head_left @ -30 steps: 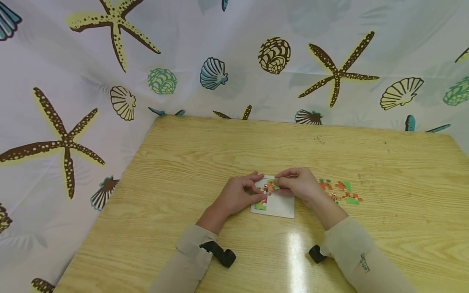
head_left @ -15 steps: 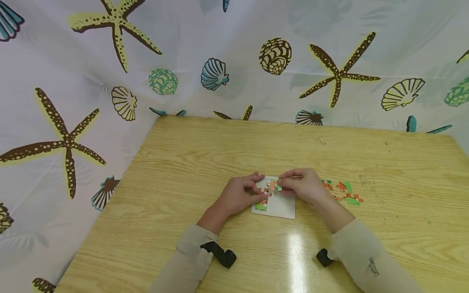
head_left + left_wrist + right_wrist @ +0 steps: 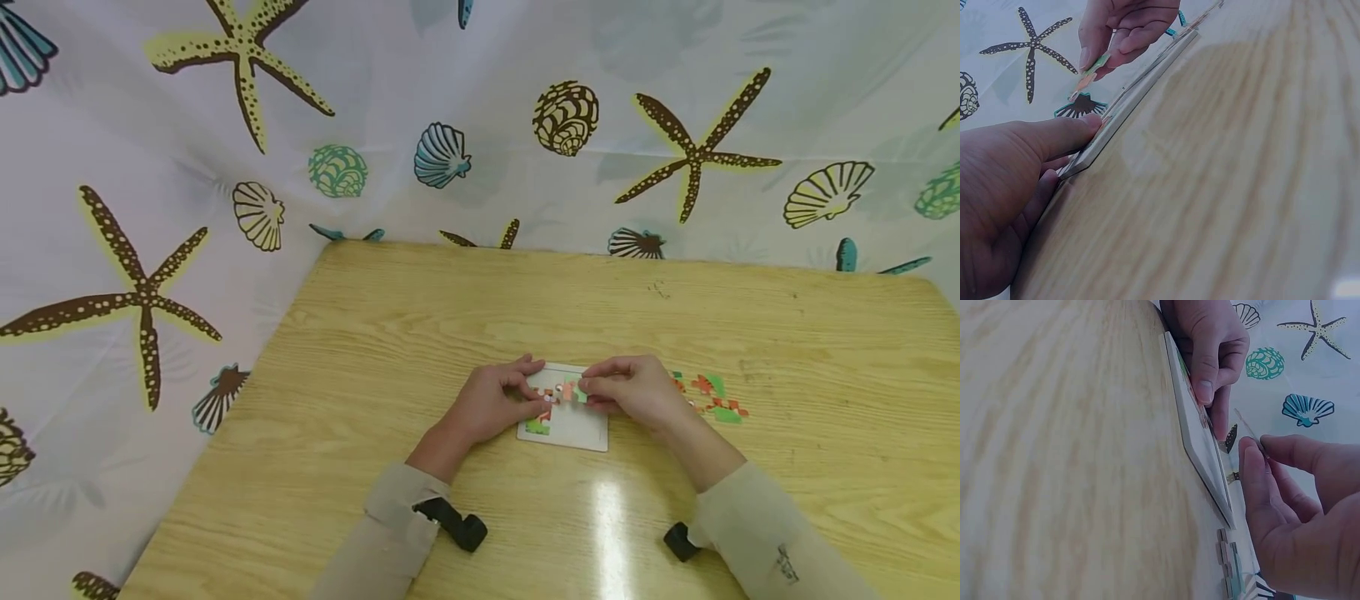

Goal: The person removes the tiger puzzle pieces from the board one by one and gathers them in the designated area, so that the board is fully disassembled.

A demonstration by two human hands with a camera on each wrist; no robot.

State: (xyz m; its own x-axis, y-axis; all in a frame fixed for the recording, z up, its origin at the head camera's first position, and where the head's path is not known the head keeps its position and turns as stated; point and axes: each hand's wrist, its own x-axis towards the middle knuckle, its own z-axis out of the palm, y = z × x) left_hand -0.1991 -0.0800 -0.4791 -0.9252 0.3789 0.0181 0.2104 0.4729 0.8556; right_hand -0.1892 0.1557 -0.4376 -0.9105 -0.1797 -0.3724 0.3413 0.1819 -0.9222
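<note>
In the head view a white puzzle board lies on the table, with a few orange and green puzzle pieces at its left side. My left hand holds the board at its left edge; its thumb rests on top, over the pieces, and covers part of them. My right hand pinches an orange and green puzzle piece between thumb and fingers. In the left wrist view that piece is tilted and raised above the board. The right wrist view shows it nearly edge-on, apart from the board.
Several loose puzzle pieces lie on the wooden table, right of the board and partly behind my right hand. A white curtain printed with starfish and shells hangs along the back and left of the table.
My right hand has drawn the pinched piece a little rightward, away from the pieces on the board. My left hand stays in place on the board. The head view has shifted slightly.
</note>
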